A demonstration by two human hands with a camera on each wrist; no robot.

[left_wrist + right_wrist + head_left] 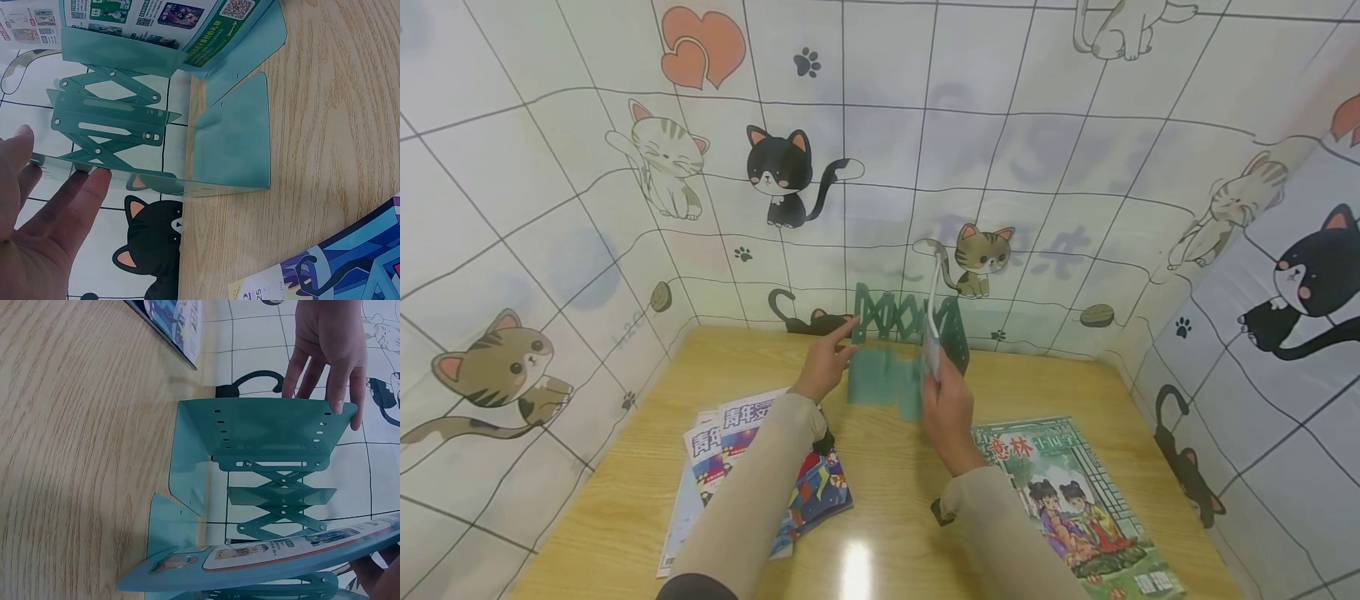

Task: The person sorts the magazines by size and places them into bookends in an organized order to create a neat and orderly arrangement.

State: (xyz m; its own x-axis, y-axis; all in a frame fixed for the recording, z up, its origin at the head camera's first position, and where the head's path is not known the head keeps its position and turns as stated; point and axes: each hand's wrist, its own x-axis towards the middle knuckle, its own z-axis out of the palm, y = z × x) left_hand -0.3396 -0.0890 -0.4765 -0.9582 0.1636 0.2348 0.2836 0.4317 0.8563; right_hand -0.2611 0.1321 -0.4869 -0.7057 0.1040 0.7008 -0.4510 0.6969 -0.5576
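A green expandable metal bookend (872, 375) with a crisscross lattice stands at the back of the table. My left hand (823, 367) pinches the outer edge of its left end plate (231, 144); in the left wrist view the thumb is on the inner side and the fingers (94, 187) on the outer side. My right hand (951, 408) grips a thin magazine (932, 325) upright, seen nearly edge-on in the head view. This magazine (269, 556) stands inside the bookend's right part, in front of the right end plate (955, 333).
On the left of the table (880, 500) lies a fanned stack of magazines (820, 492), partly under my left forearm. A green-covered magazine (1090, 508) lies at the right, beside my right sleeve. Cat-printed cloth (880, 150) walls the back and sides.
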